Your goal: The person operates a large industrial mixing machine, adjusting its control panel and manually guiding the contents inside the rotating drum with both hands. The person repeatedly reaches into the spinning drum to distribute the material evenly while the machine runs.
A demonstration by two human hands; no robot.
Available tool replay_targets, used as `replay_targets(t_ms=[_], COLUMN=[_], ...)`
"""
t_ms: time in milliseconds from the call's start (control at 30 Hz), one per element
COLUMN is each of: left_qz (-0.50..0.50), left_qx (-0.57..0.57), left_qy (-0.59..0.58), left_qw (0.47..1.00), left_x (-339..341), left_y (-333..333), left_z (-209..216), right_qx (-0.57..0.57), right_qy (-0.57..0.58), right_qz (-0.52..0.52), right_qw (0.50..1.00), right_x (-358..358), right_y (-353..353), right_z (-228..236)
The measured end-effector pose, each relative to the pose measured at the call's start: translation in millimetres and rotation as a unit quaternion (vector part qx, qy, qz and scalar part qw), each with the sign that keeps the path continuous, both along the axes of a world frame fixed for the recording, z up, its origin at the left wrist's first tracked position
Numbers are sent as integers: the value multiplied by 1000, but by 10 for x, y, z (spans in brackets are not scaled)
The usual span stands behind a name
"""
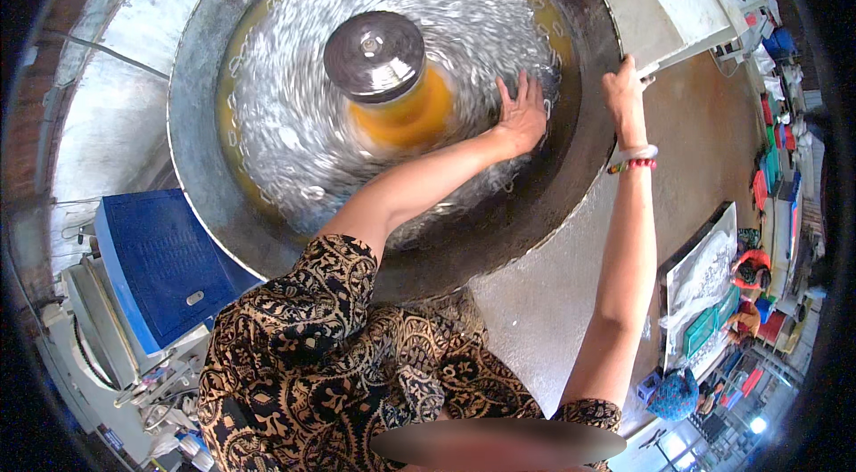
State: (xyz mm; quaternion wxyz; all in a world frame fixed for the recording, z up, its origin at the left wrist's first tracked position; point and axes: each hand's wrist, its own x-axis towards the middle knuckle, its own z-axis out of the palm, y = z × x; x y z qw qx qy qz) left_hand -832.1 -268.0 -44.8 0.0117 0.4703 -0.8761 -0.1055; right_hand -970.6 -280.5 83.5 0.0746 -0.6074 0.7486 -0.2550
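A big round metal bowl (590, 106) lies before me, its channel filled with shiny small metal loops or links (285, 106), blurred as if in motion. From its centre rises an orange-yellow post (410, 115) topped by a dark, shiny round cap (374, 53). My left hand (522, 120) reaches across to the right part of the channel, fingers spread, resting on or just over the loops; whether it touches them is hard to tell. On the bowl's right edge, my right hand (625, 98) is closed round the rim, with bracelets on the wrist.
A blue box (169, 262) stands left of the bowl, near grey equipment. At the upper right is a pale cabinet or bench (664, 4). Brown floor (704, 129) stretches to the right, toward a table (700, 285) with people (753, 269) and coloured bins beyond.
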Motion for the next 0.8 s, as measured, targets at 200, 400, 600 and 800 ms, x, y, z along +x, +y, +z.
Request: replay_targets(t_ms=[200,400,600,800], left_qz=[130,99,167,113], left_qx=[-57,-78,-154,-87], left_qy=[189,-84,-71,-49], left_qw=[972,988,971,989], left_x=[-180,-142,59,-184], left_y=[-1058,-1039,-1129,-1464], left_z=[248,110,42,345], right_qx=[18,42,34,53], right_qy=[-22,-53,-55,-92], right_qz=[-24,-35,-18,-24], right_qw=[999,997,998,994], right_x=[280,500,456,372], right_y=[25,39,42,-24], right_z=[201,272,324,275])
